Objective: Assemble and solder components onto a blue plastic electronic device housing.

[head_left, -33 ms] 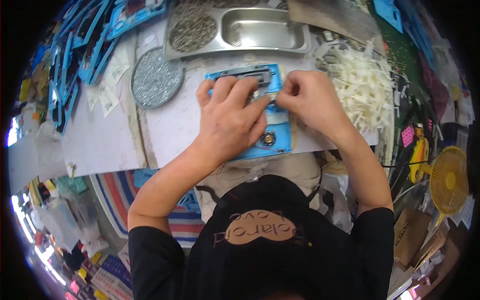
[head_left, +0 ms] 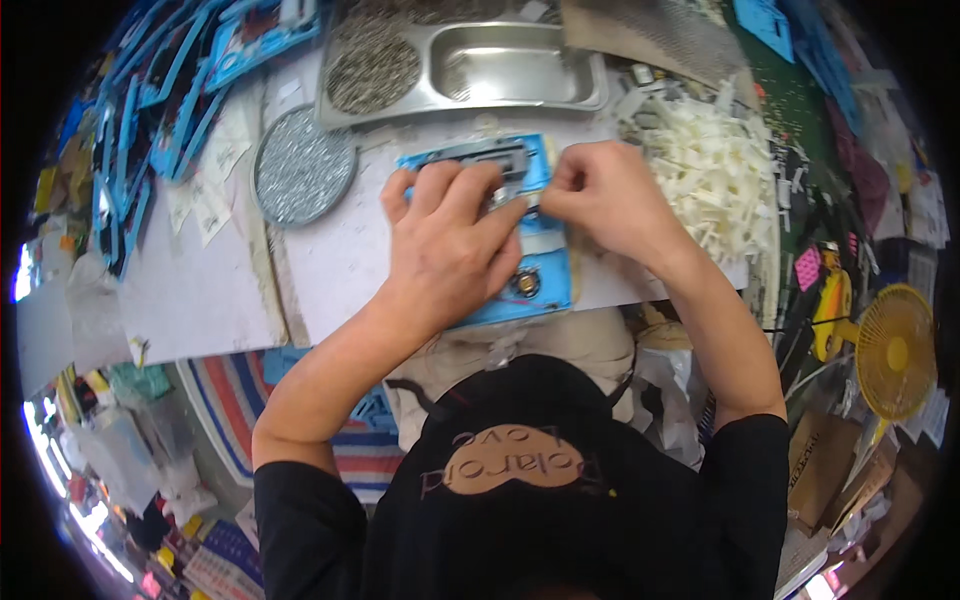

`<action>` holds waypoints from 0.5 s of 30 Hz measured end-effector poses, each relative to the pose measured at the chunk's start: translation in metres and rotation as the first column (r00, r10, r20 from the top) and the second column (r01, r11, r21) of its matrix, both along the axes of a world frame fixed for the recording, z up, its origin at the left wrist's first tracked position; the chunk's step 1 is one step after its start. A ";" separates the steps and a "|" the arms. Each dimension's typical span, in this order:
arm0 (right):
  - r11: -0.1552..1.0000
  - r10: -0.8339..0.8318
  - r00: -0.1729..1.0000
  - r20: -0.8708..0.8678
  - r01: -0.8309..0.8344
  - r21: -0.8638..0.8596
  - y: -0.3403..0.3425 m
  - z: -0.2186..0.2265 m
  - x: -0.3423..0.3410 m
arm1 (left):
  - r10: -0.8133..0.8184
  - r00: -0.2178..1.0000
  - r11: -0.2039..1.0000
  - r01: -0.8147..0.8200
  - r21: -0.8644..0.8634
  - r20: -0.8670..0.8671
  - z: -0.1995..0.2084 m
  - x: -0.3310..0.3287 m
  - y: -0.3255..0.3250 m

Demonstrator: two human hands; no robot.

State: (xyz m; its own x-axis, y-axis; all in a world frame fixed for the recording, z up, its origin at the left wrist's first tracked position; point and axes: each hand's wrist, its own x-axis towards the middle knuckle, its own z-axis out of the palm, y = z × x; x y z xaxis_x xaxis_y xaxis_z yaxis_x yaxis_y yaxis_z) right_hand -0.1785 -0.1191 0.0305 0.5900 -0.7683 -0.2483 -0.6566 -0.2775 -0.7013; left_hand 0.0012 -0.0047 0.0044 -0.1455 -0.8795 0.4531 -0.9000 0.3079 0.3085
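Right at the near edge of the desk, roughly at its middle, lies a blue backing card with a grey metal piece across its top and a small round metal fitting near its lower end. Both hands work on this card. The left hand lies flat over its left half, fingers spread and pressing down, the fingertips reaching the grey metal piece. The right hand sits at the card's upper right corner with its fingers curled together, pinching something small against the card's edge; what it pinches is hidden by the fingers. The two hands almost touch above the card. Just right of the card, toward the desk's right edge, is a heap of white plastic parts. At the far edge stands a steel tray with two compartments, the left one filled with small dark metal pieces, the right one bare. Left of the card rests a round dish of small grey parts. Along the desk's far left corner are stacked more blue cards. Off the desk to the right stands a yellow fan.
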 end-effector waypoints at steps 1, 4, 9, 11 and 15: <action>0.989 0.078 0.996 -0.048 -0.083 -0.120 -0.002 0.002 0.001 | 0.007 1.000 1.000 -0.007 0.001 0.007 0.001 0.000 0.000; 0.801 0.237 0.952 -0.195 -0.305 -0.515 0.004 -0.002 0.010 | -0.001 1.000 1.000 0.001 0.010 0.015 0.007 -0.001 -0.001; 0.553 0.174 0.880 -0.441 -0.458 -0.696 0.051 0.006 0.019 | -0.035 0.999 0.998 0.036 0.058 -0.016 0.009 0.001 -0.004; 0.565 0.173 0.879 -0.444 -0.458 -0.687 0.056 0.011 0.017 | -0.059 0.997 0.996 0.062 0.071 -0.041 0.012 0.001 -0.009; 0.741 0.413 0.774 -0.481 -0.592 -0.317 -0.013 0.044 -0.016 | -0.092 0.995 0.991 0.094 0.097 -0.027 0.015 0.011 -0.023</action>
